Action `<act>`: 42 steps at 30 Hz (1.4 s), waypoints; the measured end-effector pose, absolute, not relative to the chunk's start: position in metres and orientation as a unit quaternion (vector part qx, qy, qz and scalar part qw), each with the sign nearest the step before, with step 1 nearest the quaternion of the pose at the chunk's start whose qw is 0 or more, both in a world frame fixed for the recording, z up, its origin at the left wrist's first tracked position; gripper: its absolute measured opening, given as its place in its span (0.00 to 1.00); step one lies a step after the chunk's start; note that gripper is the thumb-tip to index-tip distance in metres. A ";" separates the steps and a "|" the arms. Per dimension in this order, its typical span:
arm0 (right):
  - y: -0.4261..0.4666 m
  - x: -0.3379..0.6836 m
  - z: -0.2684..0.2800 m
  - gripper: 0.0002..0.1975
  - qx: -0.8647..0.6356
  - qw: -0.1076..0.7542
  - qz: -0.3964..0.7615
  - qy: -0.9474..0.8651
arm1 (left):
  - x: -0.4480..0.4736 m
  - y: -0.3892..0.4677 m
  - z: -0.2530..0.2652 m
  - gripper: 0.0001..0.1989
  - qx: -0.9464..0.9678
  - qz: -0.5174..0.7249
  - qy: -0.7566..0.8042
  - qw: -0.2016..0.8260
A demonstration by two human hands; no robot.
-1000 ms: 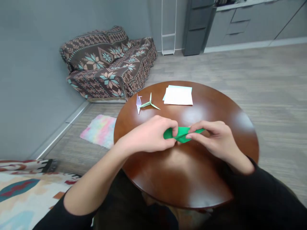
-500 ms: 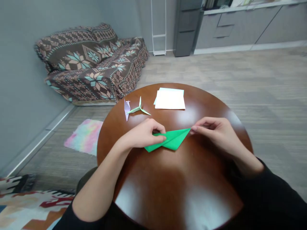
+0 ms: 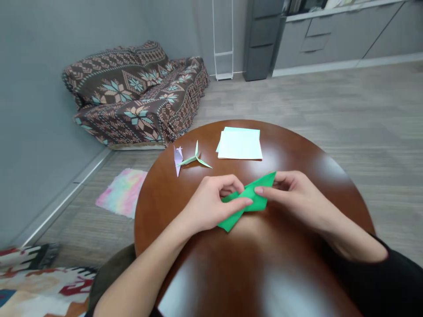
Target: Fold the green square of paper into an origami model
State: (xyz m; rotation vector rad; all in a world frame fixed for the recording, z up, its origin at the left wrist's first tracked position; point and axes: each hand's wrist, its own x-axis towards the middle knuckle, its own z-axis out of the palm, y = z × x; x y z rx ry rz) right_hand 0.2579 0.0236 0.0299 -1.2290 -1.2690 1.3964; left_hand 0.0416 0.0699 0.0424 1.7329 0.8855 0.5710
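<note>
A folded sheet of green paper (image 3: pixel 259 203) is held tilted above the round brown table (image 3: pixel 238 273), with creases across it and one pointed corner rising at the right. My left hand (image 3: pixel 220 200) pinches its left and middle part between thumb and fingers. The right part is gripped by my right hand (image 3: pixel 294 193), thumb on the near face and fingers behind, where they are partly hidden. Beyond my left hand lie a light green folded paper piece with three thin arms (image 3: pixel 196 157) and a small purple folded paper piece (image 3: pixel 177 160).
A stack of pale paper sheets (image 3: pixel 240 145) lies near the table's far edge. Past the table stand a sofa with a patterned cover (image 3: pixel 132 97), a white rack (image 3: pixel 224 66) and grey cabinets (image 3: pixel 317 42). A pastel fluffy mat (image 3: pixel 122 193) is on the floor at left.
My right hand has shifted from the tip of the green paper to its right part. The paper is now lifted and tilted, its right corner higher. My left hand has moved right along with it.
</note>
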 end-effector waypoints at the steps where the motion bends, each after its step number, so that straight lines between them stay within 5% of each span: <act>1: 0.023 0.258 0.029 0.10 -0.497 0.432 0.556 -0.508 | 0.043 0.069 0.042 0.11 0.707 0.252 0.375 0.544; 4: 0.021 0.257 0.027 0.10 -0.507 0.427 0.554 -0.504 | 0.046 0.069 0.040 0.17 0.687 0.249 0.382 0.566; 9: 0.018 0.256 0.027 0.11 -0.518 0.433 0.547 -0.494 | 0.044 0.070 0.046 0.08 0.717 0.215 0.364 0.554; 19: 0.010 0.251 0.028 0.11 -0.533 0.438 0.535 -0.487 | 0.035 0.071 0.061 0.10 0.754 0.148 0.360 0.529; 31: 0.012 0.257 0.024 0.11 -0.545 0.537 0.476 -0.435 | 0.034 0.073 0.060 0.09 0.753 0.165 0.381 0.510; 42: 0.009 0.253 0.028 0.08 -0.527 0.465 0.533 -0.471 | 0.033 0.072 0.060 0.09 0.730 0.159 0.372 0.550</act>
